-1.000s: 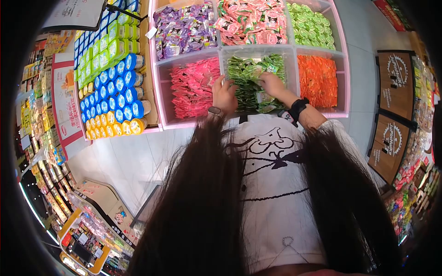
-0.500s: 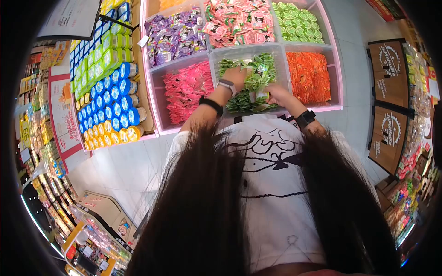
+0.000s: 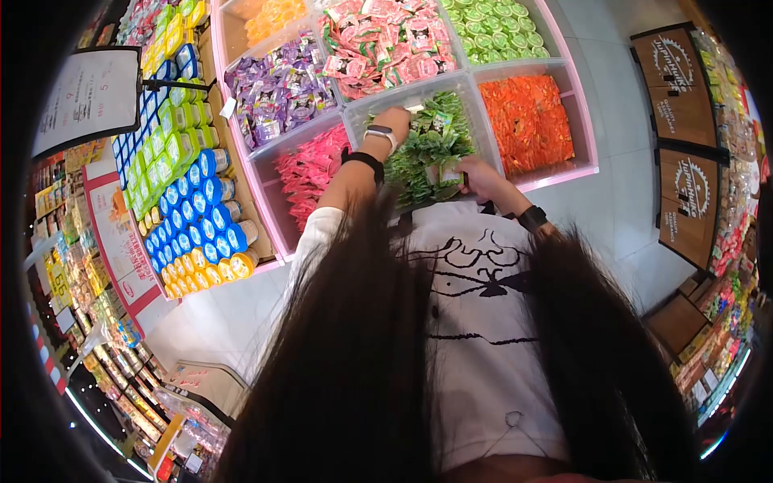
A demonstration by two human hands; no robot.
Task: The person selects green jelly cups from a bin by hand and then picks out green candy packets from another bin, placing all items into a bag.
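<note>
Both hands are in a clear bin (image 3: 475, 101) of small green snack packets (image 3: 431, 145). My left hand (image 3: 392, 123), with a watch and a black band at its wrist, reaches over the bin's far left part. Its fingers point away and are mostly hidden, beside a whitish patch at the back wall. At the near right side, my right hand (image 3: 481, 178), also wearing a black watch, has its fingers bent at the edge of a pale green packet (image 3: 447, 172) and appears to pinch it.
Neighbouring bins hold pink packets (image 3: 310, 173), orange-red packets (image 3: 527, 125), purple packets (image 3: 278, 88), pink-and-white packets (image 3: 386, 48) and green round cups (image 3: 493, 30). Stacked blue-lidded tubs (image 3: 211, 193) stand left, below a sign board (image 3: 88, 97). Brown display boxes (image 3: 680, 88) are at the right.
The view has turned and shifted, so the bins sit further left and more tilted. My left hand has moved slightly towards the bin's far side; my right hand stays near its right edge.
</note>
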